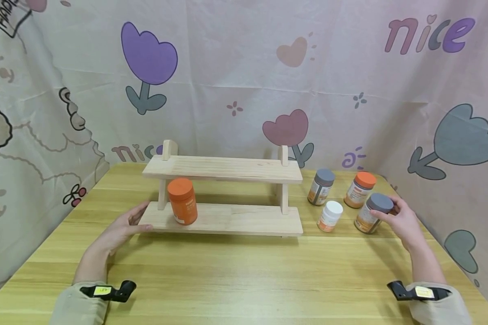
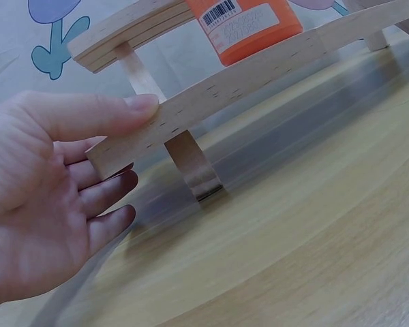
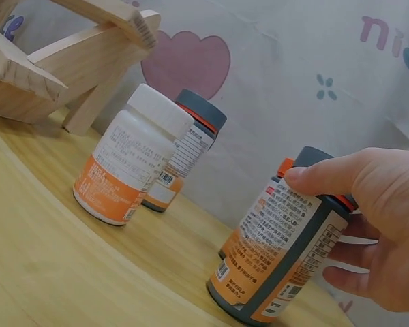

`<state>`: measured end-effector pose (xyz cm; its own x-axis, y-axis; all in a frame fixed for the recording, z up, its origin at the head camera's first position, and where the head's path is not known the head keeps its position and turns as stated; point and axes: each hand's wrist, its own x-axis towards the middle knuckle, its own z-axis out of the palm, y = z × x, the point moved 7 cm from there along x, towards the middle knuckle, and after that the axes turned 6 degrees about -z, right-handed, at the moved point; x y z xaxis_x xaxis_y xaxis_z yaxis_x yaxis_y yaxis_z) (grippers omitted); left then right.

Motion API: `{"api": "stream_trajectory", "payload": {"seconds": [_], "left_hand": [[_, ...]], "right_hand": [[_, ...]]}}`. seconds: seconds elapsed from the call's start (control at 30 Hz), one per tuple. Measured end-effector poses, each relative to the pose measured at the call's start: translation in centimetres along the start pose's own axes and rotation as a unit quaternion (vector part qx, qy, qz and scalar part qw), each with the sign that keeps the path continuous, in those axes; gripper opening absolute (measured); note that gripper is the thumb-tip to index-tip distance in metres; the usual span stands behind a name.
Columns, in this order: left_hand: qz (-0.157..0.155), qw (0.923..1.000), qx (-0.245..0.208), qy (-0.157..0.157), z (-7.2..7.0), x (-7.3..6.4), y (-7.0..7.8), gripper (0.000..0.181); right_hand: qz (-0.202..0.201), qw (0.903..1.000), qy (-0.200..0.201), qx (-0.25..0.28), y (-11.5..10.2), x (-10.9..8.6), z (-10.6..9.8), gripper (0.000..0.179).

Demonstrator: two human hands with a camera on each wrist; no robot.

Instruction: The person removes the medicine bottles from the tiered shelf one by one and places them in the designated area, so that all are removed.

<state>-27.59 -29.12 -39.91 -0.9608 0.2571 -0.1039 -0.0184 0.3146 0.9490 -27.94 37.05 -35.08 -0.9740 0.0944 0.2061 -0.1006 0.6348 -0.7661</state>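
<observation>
A two-tier wooden shelf (image 1: pixel 219 168) stands on the table, an orange bottle (image 1: pixel 183 201) upright on the left of its lower board. My left hand (image 1: pixel 124 229) holds the left end of that board. In the left wrist view the thumb (image 2: pixel 140 107) lies along the board's edge, with the other fingers below and behind. At the right, my right hand (image 1: pixel 402 222) grips a grey-capped bottle (image 1: pixel 368 219) near its cap. The right wrist view has the thumb on the near side of this bottle (image 3: pixel 276 252) and the fingers round the far side.
Between the shelf and my right hand stand a small white bottle (image 1: pixel 330 216) and another grey-capped bottle (image 1: pixel 321 187). An orange-capped bottle (image 1: pixel 359 189) is close behind the held one. A printed cloth (image 1: pixel 227 67) hangs behind the wooden table (image 1: pixel 244 275).
</observation>
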Motion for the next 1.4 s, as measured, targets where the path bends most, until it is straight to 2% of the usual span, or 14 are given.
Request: {"api": "stream_trajectory", "payload": {"seconds": [0.13, 0.4, 0.5, 0.57, 0.7, 0.87, 1.03, 1.13, 1.4], "left_hand": [[0.001, 1.0, -0.003, -0.002, 0.0, 0.0, 0.0, 0.087], [0.001, 1.0, 0.003, 0.001, 0.0, 0.0, 0.0, 0.087], [0.0, 1.0, 0.004, 0.001, 0.1, 0.0, -0.1, 0.087], [-0.001, 1.0, 0.003, 0.001, 0.1, -0.1, -0.1, 0.087], [0.0, 1.0, 0.0, 0.0, 0.1, -0.1, 0.0, 0.087], [0.001, 1.0, 0.0, 0.0, 0.1, 0.0, 0.0, 0.087], [-0.003, 1.0, 0.007, 0.004, 0.0, -0.1, 0.0, 0.087], [-0.005, 0.9999, 0.013, 0.006, 0.0, -0.1, -0.1, 0.087], [-0.015, 0.9997, 0.018, 0.01, -0.1, 0.0, -0.2, 0.087]], "right_hand": [[-0.004, 0.9999, -0.005, 0.014, 0.0, 0.0, 0.0, 0.079], [-0.001, 0.9982, 0.06, 0.004, 0.4, 0.2, -1.4, 0.081], [-0.007, 0.9975, 0.07, 0.001, -0.4, 0.1, -1.7, 0.08], [-0.012, 0.9973, 0.071, -0.012, -1.6, -0.1, -1.8, 0.08], [-0.046, 0.9975, 0.05, -0.016, -4.9, -0.5, -1.7, 0.079], [-0.08, 0.9959, 0.034, -0.025, -8.0, -0.3, -0.8, 0.073], [-0.141, 0.9897, 0.016, -0.02, -11.4, 0.1, 1.0, 0.066], [-0.17, 0.9854, -0.004, 0.0, -13.3, 0.4, 2.3, 0.064], [-0.191, 0.9776, -0.068, 0.055, -17.5, 1.5, 6.3, 0.064]]}}
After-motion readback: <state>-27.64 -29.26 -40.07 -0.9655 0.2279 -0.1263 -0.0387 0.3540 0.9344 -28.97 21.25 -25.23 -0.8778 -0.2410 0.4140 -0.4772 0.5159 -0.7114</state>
